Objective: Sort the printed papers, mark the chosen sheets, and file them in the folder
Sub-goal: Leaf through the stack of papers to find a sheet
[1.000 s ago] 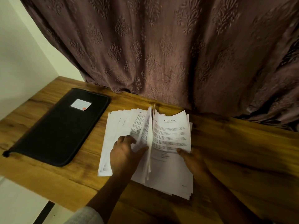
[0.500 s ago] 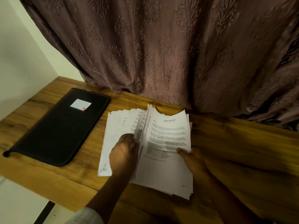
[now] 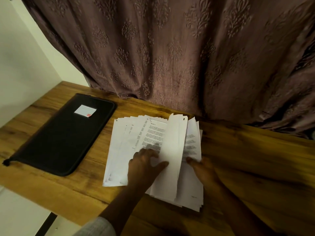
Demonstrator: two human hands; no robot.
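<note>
A spread of printed white papers (image 3: 129, 150) lies on the wooden table (image 3: 247, 159), fanned to the left, with a thicker stack (image 3: 192, 188) on the right. One sheet (image 3: 173, 147) stands on edge between them, blank side towards me, mid-turn. My left hand (image 3: 144, 166) holds that sheet's lower edge between thumb and curled fingers, over the left fan. With its fingertips, my right hand (image 3: 202, 169) presses on the right stack. The black zip folder (image 3: 64, 133), closed and bearing a small white label, lies flat to the left of the papers.
A brown patterned curtain (image 3: 170, 57) hangs along the table's back edge, just behind the papers. A pale wall (image 3: 22, 65) stands on the left. The table's front edge runs close below the folder and the papers. Bare wood stretches to the right.
The top printed sheet, lying face up on the right stack half a second ago, has been lifted and is swinging left. My left hand shifted slightly right to it; my right hand stayed put.
</note>
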